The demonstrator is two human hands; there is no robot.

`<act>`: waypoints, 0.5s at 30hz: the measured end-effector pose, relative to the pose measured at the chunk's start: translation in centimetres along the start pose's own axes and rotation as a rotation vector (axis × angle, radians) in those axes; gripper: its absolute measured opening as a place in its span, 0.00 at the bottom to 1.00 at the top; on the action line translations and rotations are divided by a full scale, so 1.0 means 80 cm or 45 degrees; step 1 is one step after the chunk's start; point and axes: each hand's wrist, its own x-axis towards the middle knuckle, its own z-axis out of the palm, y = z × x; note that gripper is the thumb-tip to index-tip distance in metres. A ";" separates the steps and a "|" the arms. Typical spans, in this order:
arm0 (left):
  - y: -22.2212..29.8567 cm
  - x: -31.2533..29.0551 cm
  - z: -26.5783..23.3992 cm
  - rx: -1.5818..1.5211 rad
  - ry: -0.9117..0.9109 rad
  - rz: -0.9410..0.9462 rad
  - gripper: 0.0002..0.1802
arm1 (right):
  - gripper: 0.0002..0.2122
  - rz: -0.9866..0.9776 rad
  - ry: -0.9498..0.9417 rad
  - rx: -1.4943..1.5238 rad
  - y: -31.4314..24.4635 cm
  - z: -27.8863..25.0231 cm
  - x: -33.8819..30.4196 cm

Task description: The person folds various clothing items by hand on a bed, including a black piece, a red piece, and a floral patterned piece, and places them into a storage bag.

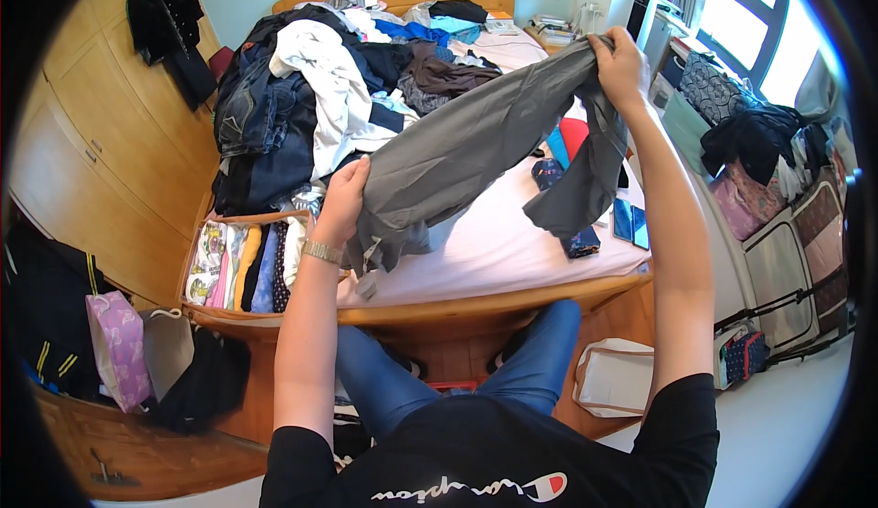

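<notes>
A long grey garment, seemingly a pair of trousers [476,138], is stretched slantwise above the bed between my hands. My left hand [342,202], lower and nearer, is closed on one end, where a small pale tag dangles. Raised higher at the right, my right hand [624,74] pinches the other end, and a loose part hangs below it. Beside my left wrist, an open storage box [194,245] on the bed's corner holds a row of folded clothes [261,266]. Dark folded pieces [582,243] lie on the pink sheet [494,256] under the hanging part.
A large heap of clothes [265,119] covers the bed's left side, a white garment [320,78] on top. A phone [631,223] lies at the bed's right edge. A white fabric box [615,380] and a purple bag [119,348] stand low on either side of me.
</notes>
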 end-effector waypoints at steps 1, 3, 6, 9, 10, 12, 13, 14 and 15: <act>0.001 0.005 0.004 -0.161 -0.049 -0.031 0.20 | 0.11 -0.116 -0.023 -0.181 0.014 0.022 -0.002; -0.007 0.005 -0.003 -0.307 0.015 -0.111 0.20 | 0.15 -0.415 -0.075 -0.459 -0.015 0.055 -0.040; -0.024 0.011 0.008 -0.530 0.056 -0.211 0.22 | 0.09 -0.360 -0.434 0.152 -0.077 0.084 -0.158; -0.059 0.020 0.001 -0.720 0.054 -0.335 0.22 | 0.12 0.010 -1.144 0.433 -0.141 0.086 -0.319; -0.066 0.023 0.016 -0.709 0.032 -0.336 0.22 | 0.17 0.032 -1.279 0.615 -0.134 0.096 -0.372; -0.101 0.032 0.002 -0.683 0.176 -0.343 0.20 | 0.17 0.552 -1.502 1.192 -0.135 0.145 -0.473; -0.107 0.026 0.006 -0.685 0.173 -0.355 0.19 | 0.15 1.090 -1.427 1.500 -0.156 0.138 -0.476; -0.112 0.025 0.010 -0.683 0.173 -0.362 0.19 | 0.14 1.630 -1.276 1.783 -0.176 0.122 -0.468; -0.116 0.024 0.013 -0.715 0.186 -0.355 0.18 | 0.15 1.695 -1.170 1.998 -0.159 0.140 -0.478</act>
